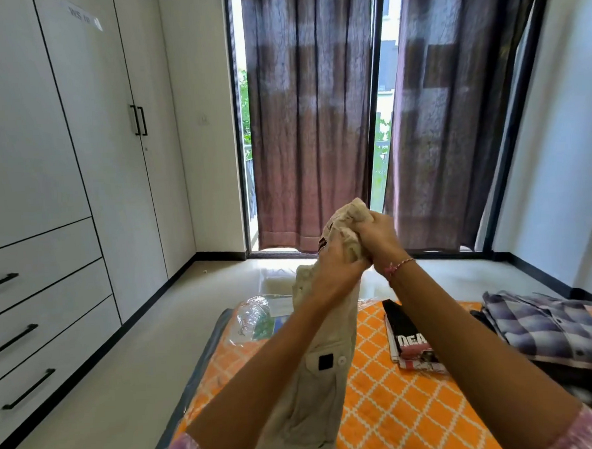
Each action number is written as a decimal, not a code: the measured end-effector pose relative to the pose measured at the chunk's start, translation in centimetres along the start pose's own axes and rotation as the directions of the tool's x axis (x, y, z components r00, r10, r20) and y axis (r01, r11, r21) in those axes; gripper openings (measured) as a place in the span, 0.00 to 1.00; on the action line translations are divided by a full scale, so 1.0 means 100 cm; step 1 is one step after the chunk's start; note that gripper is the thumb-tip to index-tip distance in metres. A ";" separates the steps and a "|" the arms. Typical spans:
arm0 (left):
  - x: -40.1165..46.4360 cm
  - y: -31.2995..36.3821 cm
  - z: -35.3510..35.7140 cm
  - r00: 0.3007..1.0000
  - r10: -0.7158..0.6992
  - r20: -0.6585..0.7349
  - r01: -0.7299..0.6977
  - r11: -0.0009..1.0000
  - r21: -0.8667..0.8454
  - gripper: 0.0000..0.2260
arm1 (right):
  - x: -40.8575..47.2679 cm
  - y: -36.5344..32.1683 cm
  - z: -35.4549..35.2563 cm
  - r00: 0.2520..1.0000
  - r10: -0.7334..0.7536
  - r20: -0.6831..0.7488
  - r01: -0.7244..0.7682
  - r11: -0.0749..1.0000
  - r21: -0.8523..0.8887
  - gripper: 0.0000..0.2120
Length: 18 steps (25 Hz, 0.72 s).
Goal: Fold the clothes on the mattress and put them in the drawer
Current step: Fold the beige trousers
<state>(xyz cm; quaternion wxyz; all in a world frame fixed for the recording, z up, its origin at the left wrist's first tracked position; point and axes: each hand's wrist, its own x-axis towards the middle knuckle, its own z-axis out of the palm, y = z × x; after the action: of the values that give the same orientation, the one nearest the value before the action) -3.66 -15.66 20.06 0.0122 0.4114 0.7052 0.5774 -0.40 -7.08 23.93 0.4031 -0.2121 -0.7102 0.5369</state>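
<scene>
I see both hands raised in front of me, bunched together at the top of a beige garment (323,353). My left hand (338,266) has its fingers curled into the cloth just below the crumpled top end, and my right hand (377,240) clenches the same bunched cloth from the other side, touching the left. The garment hangs straight down between my forearms, its buttoned pocket flap facing me, and its lower end reaches the mattress (393,401), which wears an orange sheet with a white lattice. To the right on the mattress lies a folded printed t-shirt (410,342), and beyond it a checked blue shirt (547,331) on top of darker clothes. A clear plastic bag (261,315) sits at the mattress's far edge. The drawers (42,313) in the white wardrobe on my left are all closed.
</scene>
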 end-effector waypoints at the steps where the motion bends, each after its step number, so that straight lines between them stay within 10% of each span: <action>1: 0.001 -0.005 -0.014 0.999 0.038 0.021 -0.037 0.998 -0.060 0.22 | 0.005 0.002 -0.014 0.999 -0.031 0.029 0.031 1.000 -0.005 0.08; 4: 0.023 -0.032 -0.056 0.991 0.094 -0.100 -0.100 0.993 -0.060 0.25 | 0.008 -0.002 -0.043 0.951 -0.062 0.303 0.034 0.995 0.097 0.07; 7: 0.037 -0.044 -0.066 0.958 0.009 0.285 0.010 0.998 -0.064 0.29 | 0.012 -0.007 -0.052 0.922 -0.083 0.378 -0.006 0.974 0.227 0.08; 12: 0.027 -0.082 -0.047 0.896 -0.224 0.384 -0.083 0.765 0.639 0.43 | 0.032 -0.025 -0.072 0.981 -0.124 0.150 0.086 0.968 0.236 0.04; 18: 0.004 -0.109 -0.086 0.970 -0.188 0.156 0.109 0.905 0.411 0.22 | 0.047 -0.004 -0.092 0.984 -0.112 -0.139 0.109 0.994 -0.028 0.13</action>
<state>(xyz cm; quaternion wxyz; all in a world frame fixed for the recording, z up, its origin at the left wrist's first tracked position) -14.33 -22.29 14.13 0.0398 0.4037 0.8329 0.3764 4.27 1.71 26.79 0.4789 -0.2137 -0.6963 0.4901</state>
